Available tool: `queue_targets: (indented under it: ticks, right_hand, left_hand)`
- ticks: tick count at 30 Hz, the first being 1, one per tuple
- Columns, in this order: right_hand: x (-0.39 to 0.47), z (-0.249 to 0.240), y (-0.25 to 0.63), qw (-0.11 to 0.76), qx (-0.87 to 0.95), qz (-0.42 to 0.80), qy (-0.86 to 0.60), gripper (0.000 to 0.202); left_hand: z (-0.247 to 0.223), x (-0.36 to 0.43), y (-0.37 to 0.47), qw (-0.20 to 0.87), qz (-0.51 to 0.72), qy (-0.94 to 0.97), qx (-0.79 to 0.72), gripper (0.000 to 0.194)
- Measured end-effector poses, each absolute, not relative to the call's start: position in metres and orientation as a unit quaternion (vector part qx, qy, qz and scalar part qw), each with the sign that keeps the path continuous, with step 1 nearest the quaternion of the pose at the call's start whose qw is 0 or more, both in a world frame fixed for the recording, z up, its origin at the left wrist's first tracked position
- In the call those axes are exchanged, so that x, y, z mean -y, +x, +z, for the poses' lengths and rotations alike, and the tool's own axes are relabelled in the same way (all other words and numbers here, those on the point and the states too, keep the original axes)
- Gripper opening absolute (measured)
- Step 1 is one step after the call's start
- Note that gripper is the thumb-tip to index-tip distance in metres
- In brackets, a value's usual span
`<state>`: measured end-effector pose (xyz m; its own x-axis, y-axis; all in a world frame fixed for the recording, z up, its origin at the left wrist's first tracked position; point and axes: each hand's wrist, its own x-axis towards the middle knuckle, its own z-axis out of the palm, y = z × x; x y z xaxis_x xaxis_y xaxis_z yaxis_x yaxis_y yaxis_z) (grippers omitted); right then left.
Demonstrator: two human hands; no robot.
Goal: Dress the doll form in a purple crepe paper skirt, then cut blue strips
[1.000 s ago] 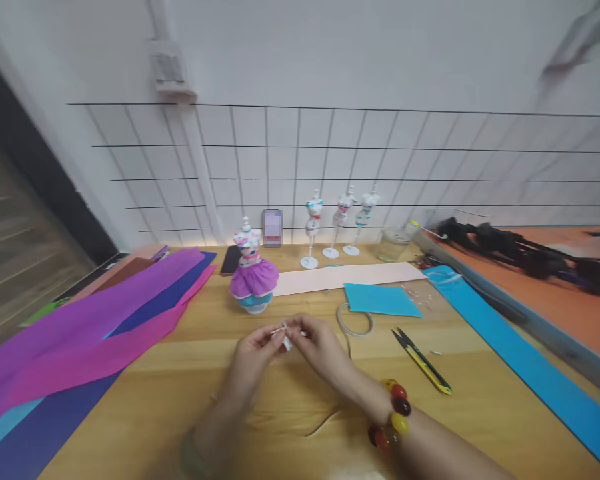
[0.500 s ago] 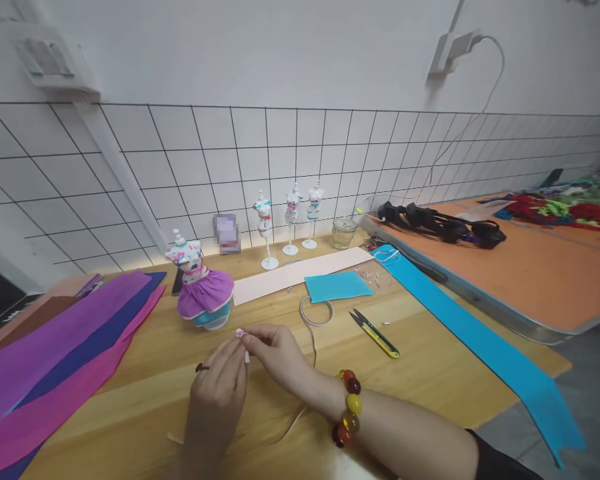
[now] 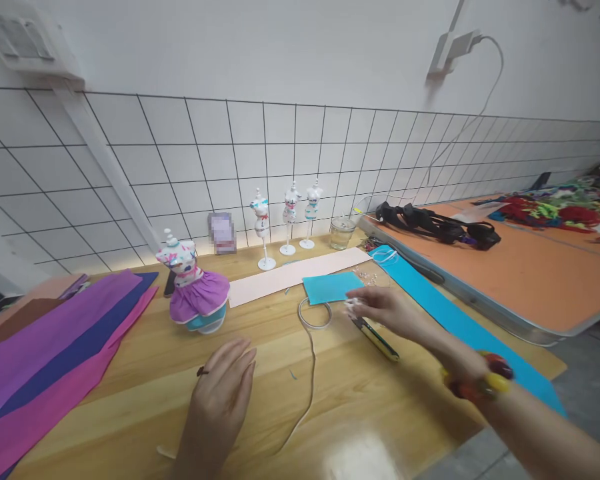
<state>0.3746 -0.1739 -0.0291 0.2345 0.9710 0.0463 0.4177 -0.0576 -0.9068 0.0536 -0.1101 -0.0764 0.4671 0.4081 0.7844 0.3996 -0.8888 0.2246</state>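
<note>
Head view: right hand (image 3: 390, 312) pinches small white piece (image 3: 353, 307) by the tips of the snips (image 3: 379, 341), near blue cloth (image 3: 327, 288). Left hand (image 3: 219, 397) loosely curled; cannot tell if it grips anything. Judgement: light pinch, clear of blades, limits crushing or snagging.

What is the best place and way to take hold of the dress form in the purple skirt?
Probably pinch the waist of the dress form, from the near side: it stands on its base, facing open table, and its body narrows just above the flared purple skirt.
</note>
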Motion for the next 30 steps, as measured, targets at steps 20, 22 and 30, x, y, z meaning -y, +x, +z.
queue_targets:
  ticks: [20, 22, 30]
  right_hand:
    - [0.185, -0.073, 0.455, 0.119, 0.612, 0.253, -0.74, 0.015]
    - [0.187, -0.07, 0.455, 0.126, 0.61, 0.269, -0.734, 0.015]
    - [0.235, -0.048, 0.469, 0.311, 0.516, 0.312, -0.735, 0.033]
  left_hand:
    - [-0.086, 0.105, 0.057, 0.07, 0.417, 0.86, -0.286, 0.017]
    - [-0.086, 0.105, 0.057, 0.073, 0.417, 0.861, -0.282, 0.017]
    - [-0.085, 0.105, 0.056, 0.07, 0.41, 0.868, -0.271, 0.018]
